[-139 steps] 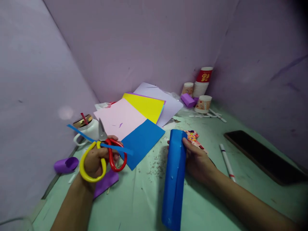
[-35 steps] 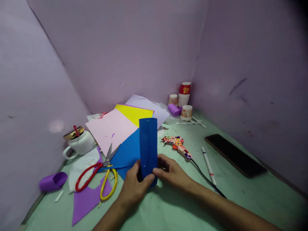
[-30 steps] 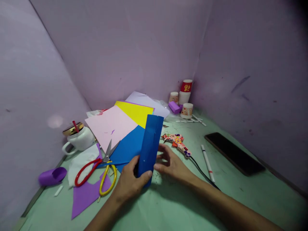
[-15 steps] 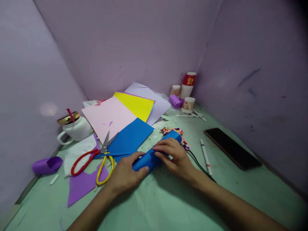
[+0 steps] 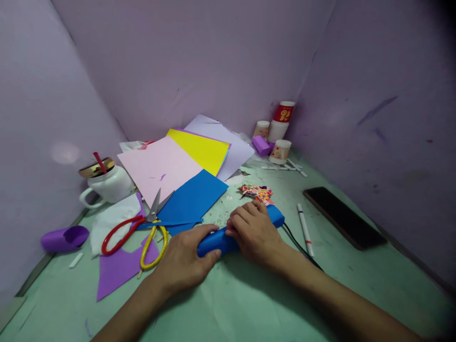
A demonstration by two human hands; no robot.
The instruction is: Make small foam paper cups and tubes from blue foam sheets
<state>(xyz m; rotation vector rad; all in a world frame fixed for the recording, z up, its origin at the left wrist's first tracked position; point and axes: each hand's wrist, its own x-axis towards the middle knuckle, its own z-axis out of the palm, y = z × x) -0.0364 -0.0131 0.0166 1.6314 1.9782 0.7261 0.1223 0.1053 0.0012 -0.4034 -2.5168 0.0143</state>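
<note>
A long blue tube that looks like folded paper [image 5: 228, 241] lies slantwise in front of me, its far end up and to the right. My left hand [image 5: 190, 251] grips its near end, thumb along the front side and fingers behind. Over its middle, my right hand [image 5: 254, 232] is curled with the fingertips pressed on the top. Part of the tube is hidden under that hand. Just beyond its far end lies a colourful patterned item [image 5: 257, 192], partly covered. To the left, open scissors [image 5: 153, 216] with red and yellow handles rest on blue paper [image 5: 195, 199].
Pink paper [image 5: 160, 164] and yellow paper [image 5: 201, 149] lie behind. A white mug [image 5: 110, 185] and purple paper roll [image 5: 64, 239] stand left. On the right are a marker [image 5: 304, 230], a black cord [image 5: 297, 247], a phone [image 5: 342, 216] and paper cups [image 5: 280, 151].
The tube has turned to lie flatter, its far end moving right and lower. My right hand has closed further over it, while my left hand keeps its grip. The view has shifted slightly.
</note>
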